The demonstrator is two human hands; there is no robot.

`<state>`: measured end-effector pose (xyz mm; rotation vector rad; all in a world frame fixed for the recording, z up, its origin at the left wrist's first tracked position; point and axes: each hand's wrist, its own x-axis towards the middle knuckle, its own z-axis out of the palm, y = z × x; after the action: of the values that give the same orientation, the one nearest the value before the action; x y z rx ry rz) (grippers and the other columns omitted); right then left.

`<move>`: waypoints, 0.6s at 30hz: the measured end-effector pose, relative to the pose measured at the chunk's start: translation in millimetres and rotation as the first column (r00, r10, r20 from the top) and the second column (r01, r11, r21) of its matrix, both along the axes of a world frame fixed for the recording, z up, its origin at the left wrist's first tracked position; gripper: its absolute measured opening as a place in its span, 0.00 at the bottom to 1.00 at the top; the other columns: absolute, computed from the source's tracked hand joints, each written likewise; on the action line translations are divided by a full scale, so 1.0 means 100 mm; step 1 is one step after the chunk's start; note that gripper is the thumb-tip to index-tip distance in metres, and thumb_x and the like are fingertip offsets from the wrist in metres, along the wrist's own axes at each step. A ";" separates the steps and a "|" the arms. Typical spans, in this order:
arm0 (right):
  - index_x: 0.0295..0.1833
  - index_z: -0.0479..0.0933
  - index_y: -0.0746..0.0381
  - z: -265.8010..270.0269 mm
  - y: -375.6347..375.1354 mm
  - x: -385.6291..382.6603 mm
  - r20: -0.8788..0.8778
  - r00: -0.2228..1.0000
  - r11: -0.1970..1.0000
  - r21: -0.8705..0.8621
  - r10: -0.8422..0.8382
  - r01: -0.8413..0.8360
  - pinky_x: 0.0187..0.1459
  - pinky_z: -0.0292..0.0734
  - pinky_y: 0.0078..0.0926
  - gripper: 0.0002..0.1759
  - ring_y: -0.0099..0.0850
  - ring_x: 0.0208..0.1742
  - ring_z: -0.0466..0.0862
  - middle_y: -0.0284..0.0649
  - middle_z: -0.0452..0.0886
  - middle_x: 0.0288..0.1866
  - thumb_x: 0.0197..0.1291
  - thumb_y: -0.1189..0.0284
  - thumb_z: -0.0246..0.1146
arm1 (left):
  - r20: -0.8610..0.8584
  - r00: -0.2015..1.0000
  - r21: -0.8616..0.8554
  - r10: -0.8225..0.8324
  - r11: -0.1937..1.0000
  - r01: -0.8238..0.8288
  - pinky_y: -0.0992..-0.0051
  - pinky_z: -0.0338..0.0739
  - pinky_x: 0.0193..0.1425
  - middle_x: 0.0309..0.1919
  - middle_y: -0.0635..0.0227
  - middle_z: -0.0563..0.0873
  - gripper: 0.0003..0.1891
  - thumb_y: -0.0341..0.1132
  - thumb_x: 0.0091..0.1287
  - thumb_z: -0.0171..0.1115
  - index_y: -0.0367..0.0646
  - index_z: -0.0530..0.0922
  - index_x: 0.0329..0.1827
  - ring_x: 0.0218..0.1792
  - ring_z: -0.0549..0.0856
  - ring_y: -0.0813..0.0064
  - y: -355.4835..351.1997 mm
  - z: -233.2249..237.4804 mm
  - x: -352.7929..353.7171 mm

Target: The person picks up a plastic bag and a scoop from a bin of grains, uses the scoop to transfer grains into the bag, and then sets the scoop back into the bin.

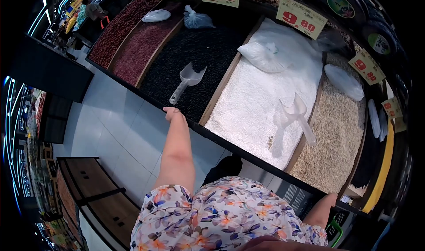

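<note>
head view, left hand [172,113] fingers curled over bin rim [133,89], right hand [330,200] fingers hidden, cannot tell

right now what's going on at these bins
A person in a floral top stands at a shop's bulk grain bins. Their left hand rests on the black front rim by the bin of black grains, where a clear plastic scoop lies untouched. Their right hand is down beside a dark plastic basket; its grip is hidden.

The scoop [188,80] is clear glossy plastic, the bin dividers [226,80] matt wood.
</note>
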<state>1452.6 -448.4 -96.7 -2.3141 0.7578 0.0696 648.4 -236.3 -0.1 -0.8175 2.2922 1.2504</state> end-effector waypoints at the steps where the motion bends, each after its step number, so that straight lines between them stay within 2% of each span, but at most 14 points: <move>1: 0.53 0.72 0.66 0.00 0.00 0.01 0.003 1.000 1.000 0.004 -0.005 0.005 0.48 0.74 0.42 0.22 0.47 0.51 0.78 0.50 0.77 0.52 0.52 0.70 0.59 | -0.005 1.000 -0.008 -0.009 1.000 0.009 0.63 0.74 0.55 0.45 0.47 0.81 0.35 0.57 0.66 0.38 0.29 0.77 0.46 0.47 0.80 0.50 0.00 -0.01 -0.01; 12: 0.53 0.72 0.67 0.04 0.05 0.07 -0.006 0.995 0.995 0.003 -0.096 0.096 0.48 0.75 0.40 0.23 0.47 0.51 0.79 0.51 0.77 0.51 0.50 0.69 0.60 | -0.014 0.999 -0.063 -0.039 0.997 0.038 0.62 0.73 0.56 0.45 0.45 0.81 0.35 0.58 0.66 0.39 0.28 0.78 0.46 0.48 0.80 0.49 0.01 -0.11 -0.07; 13: 0.53 0.68 0.71 0.04 0.04 0.06 0.041 0.980 0.977 0.101 -0.193 0.188 0.50 0.75 0.38 0.32 0.47 0.50 0.79 0.56 0.77 0.49 0.45 0.62 0.65 | -0.017 0.999 -0.070 -0.035 0.997 0.033 0.62 0.73 0.57 0.46 0.45 0.80 0.35 0.58 0.66 0.39 0.28 0.77 0.46 0.48 0.80 0.49 0.01 -0.08 -0.05; 14: 0.53 0.68 0.71 0.05 0.07 0.06 0.041 0.980 0.977 0.100 -0.194 0.189 0.50 0.75 0.38 0.32 0.47 0.50 0.79 0.56 0.77 0.49 0.45 0.62 0.65 | -0.020 0.999 -0.077 -0.030 0.997 0.028 0.61 0.72 0.57 0.46 0.45 0.80 0.35 0.58 0.65 0.39 0.28 0.77 0.46 0.48 0.79 0.48 0.01 -0.07 -0.04; 17: 0.53 0.68 0.70 0.28 0.22 -0.18 0.062 0.963 0.964 -0.022 -0.262 0.263 0.49 0.76 0.38 0.32 0.47 0.49 0.79 0.56 0.77 0.48 0.44 0.63 0.65 | -0.018 1.000 -0.064 -0.022 0.998 0.021 0.61 0.72 0.57 0.47 0.45 0.80 0.35 0.58 0.65 0.40 0.29 0.77 0.46 0.49 0.79 0.48 0.01 -0.14 -0.09; 18: 0.53 0.69 0.70 0.21 0.14 -0.12 0.076 0.976 0.977 0.075 -0.206 0.201 0.49 0.76 0.38 0.31 0.47 0.49 0.80 0.55 0.78 0.48 0.44 0.63 0.65 | -0.018 1.000 -0.065 -0.024 0.998 0.023 0.61 0.72 0.57 0.47 0.45 0.80 0.35 0.58 0.65 0.40 0.29 0.77 0.46 0.49 0.79 0.48 0.01 -0.14 -0.09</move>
<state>1440.3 -434.8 -76.1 -2.1503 0.9314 -0.0916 639.7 -235.1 -14.2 -0.8022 2.3616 1.1840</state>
